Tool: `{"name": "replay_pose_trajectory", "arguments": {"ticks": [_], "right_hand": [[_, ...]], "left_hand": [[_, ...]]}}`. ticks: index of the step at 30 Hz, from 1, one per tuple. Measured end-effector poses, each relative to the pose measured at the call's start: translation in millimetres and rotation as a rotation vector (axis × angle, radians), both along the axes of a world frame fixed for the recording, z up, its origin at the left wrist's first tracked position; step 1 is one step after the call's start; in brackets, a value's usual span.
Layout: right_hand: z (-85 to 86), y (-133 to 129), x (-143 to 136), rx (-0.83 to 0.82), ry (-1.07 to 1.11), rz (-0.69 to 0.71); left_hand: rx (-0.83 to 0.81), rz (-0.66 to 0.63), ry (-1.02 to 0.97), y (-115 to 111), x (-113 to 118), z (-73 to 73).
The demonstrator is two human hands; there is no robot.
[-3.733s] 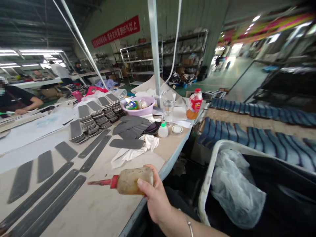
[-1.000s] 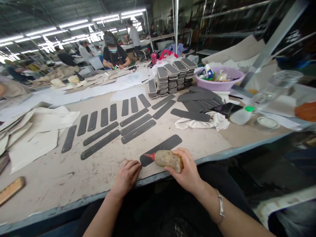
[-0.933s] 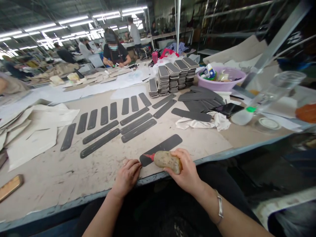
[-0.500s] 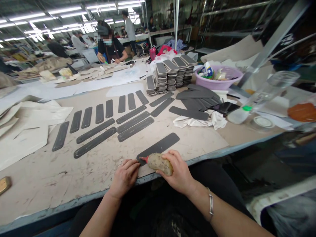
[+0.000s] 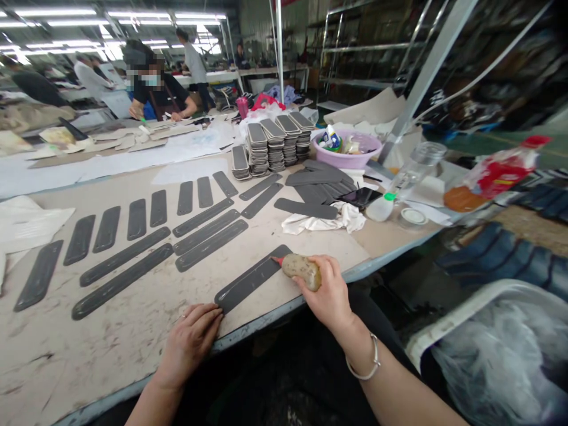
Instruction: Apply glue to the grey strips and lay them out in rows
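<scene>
My right hand (image 5: 331,291) is wrapped round a stained squeeze glue bottle (image 5: 302,271) with a red nozzle. The bottle lies tilted, its tip at the upper long edge of a dark grey strip (image 5: 252,279), towards the far end. A thin shiny line of glue runs along that edge. At the strip's near left end, my left hand (image 5: 193,334) holds it down, fingers bent and pressed together. Beyond my hands, several more grey strips (image 5: 128,281) lie in rows, with glossy glue along their edges.
Behind the strips stand stacks of grey-topped pieces (image 5: 266,145). A pile of loose dark strips (image 5: 319,180), a white cloth (image 5: 322,222), a purple basin (image 5: 348,157) and a clear bottle (image 5: 421,163) are to the right. A co-worker (image 5: 155,89) works across the table.
The bottle's nozzle has travelled from the strip's near left end along its upper edge towards the far end. A shiny line now shows behind it. The camera view has turned right.
</scene>
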State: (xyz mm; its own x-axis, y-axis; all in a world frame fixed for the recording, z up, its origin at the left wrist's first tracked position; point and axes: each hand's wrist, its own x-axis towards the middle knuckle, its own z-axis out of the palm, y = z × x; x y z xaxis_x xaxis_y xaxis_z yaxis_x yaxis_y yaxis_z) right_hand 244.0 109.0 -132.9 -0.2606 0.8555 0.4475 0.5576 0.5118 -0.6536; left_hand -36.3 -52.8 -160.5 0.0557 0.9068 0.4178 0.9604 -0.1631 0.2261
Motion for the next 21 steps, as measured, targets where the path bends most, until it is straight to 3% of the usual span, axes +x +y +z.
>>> {"name": "replay_pose_trajectory", "arguments": {"ticks": [5, 8, 16, 21], "right_hand": [[1.6, 10.5, 4.3, 0.021, -0.028, -0.116], [1.6, 8.9, 2.3, 0.047, -0.026, -0.102], [1.9, -27.7, -25.8, 0.039, 0.127, 0.329], [2.1, -44.8, -43.5, -0.014, 0.101, 0.453]], "left_hand": [[-0.016, 0.005, 0.015, -1.0, -2.6, -3.7], [-0.02, 0.01, 0.008, -1.6, -2.5, -5.3], [-0.04, 0.042, -0.04, -2.3, 4.5, 0.7], [-0.043, 0.021, -0.084, -0.9, 5.7, 2.4]]}}
